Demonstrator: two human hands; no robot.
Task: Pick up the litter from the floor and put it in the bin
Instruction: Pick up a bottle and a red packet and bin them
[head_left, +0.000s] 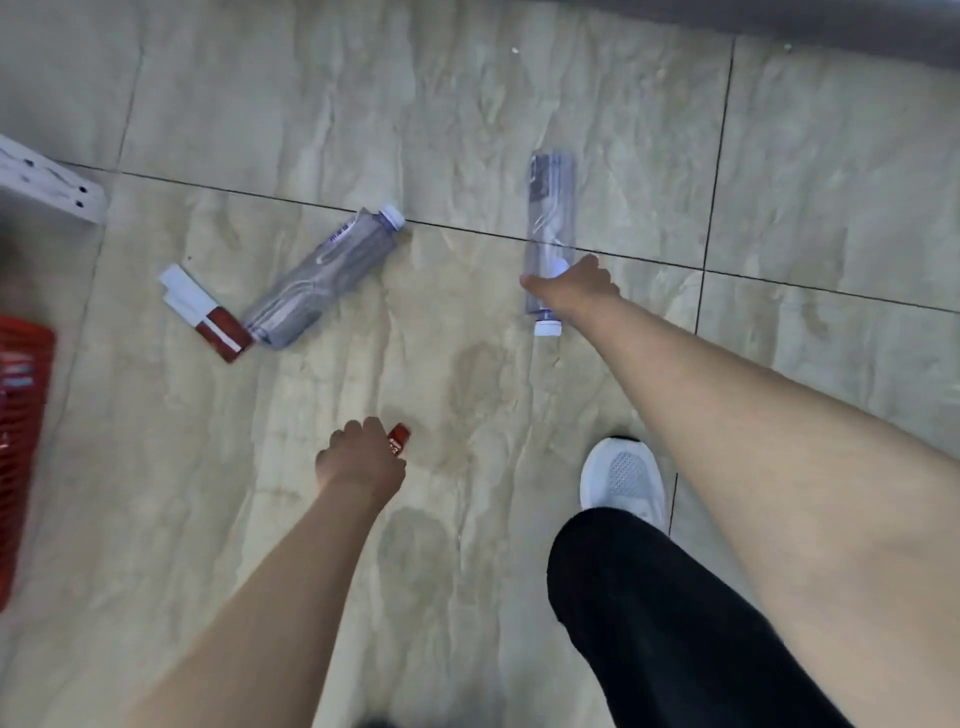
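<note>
My right hand (574, 288) is shut around a clear plastic bottle (549, 208) near its white cap, which points toward me. My left hand (361, 460) is closed on a small red wrapper (398, 439) whose end sticks out past my fingers. A second, crushed clear bottle (317, 278) lies on the tiled floor to the left, cap pointing away. Touching its base is a red and white carton (205, 312), lying flat. The red mesh bin (21, 447) stands at the left edge, only partly in view.
A white object with dark dots (52, 187) sits at the upper left on the floor. My white shoe (623, 480) and black trouser leg (675, 623) are at the lower right. A dark strip (779, 21) runs along the top right.
</note>
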